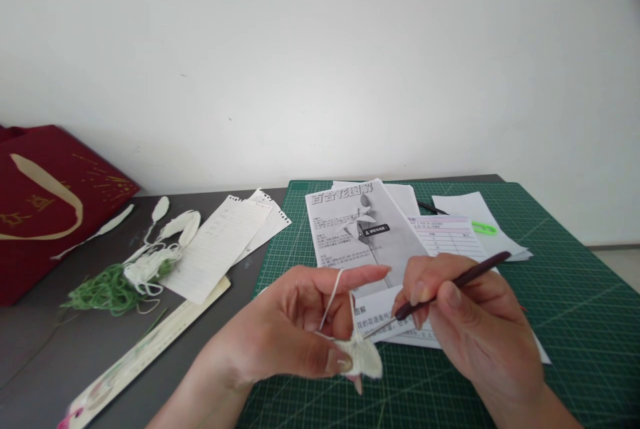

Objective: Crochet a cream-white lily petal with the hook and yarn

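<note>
Between the thumb and fingers of my left hand (295, 329) is pinched a small white crochet piece (367, 357). White yarn (332, 299) loops over the outstretched index finger of that hand and runs down to the piece. My right hand (480, 329) grips a crochet hook (460, 284) by its dark handle, pen-like. The hook's thin metal shaft points left and meets the top edge of the crochet piece; its tip is hidden at the stitches. Under both hands lie printed pattern sheets (345, 242), with a lily picture on the top one.
A green cutting mat (565, 302) carries the papers and a bright green cutter (483, 228). To the left are green yarn (107, 292), white yarn (150, 272), finished white petals (183, 225), handwritten sheets (220, 242), a long pale ruler-like strip (150, 355) and a red bag (45, 209). A white wall stands behind.
</note>
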The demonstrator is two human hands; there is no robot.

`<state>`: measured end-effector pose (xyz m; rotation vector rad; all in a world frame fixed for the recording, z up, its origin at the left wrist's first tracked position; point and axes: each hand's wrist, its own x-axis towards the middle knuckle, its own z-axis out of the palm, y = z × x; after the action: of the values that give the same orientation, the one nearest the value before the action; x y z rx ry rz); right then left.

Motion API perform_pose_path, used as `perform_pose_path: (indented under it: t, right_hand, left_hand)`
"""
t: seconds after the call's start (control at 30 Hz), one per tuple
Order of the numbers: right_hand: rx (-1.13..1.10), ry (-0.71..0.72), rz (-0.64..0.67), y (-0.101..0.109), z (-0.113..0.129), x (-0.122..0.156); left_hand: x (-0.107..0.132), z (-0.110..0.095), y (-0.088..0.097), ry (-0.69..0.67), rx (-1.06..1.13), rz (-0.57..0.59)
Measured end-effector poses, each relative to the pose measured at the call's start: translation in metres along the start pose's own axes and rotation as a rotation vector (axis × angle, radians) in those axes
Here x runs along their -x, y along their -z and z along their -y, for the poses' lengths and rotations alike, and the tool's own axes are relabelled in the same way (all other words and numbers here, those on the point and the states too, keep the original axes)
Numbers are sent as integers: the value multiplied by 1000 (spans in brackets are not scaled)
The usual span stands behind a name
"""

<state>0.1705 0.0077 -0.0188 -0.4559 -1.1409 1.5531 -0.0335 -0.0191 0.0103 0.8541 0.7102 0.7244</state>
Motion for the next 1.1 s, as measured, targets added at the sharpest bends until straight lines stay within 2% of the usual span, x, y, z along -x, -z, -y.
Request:
perform_pose_path:
  t: [0.3, 0.57, 0.67, 0.73, 0.87, 0.97, 1.1]
  right_hand:
    - [108, 32, 46, 1, 1, 6]
    - [458, 218, 92, -2, 14, 11]
    - [700, 320, 151, -8, 15, 17]
    - [871, 408, 97, -10, 13, 21]
    - [1149, 602, 314, -10, 10, 19]
    - [1274, 699, 478, -9, 13, 13]
    - [1355, 748, 516, -13, 18, 7]
  left_hand:
    - [2, 0, 0, -22, -38, -29]
    - [-3, 3, 1, -56, -137, -78]
    - [-4, 5, 1, -69, -276, -157]
    - [-5, 6, 0, -84, -404, -230]
    - [-6, 6, -5, -138, -633, -406]
    - [-4, 5, -9, -189, -741, -548]
    - [-2, 7, -14, -276, -788, -686]
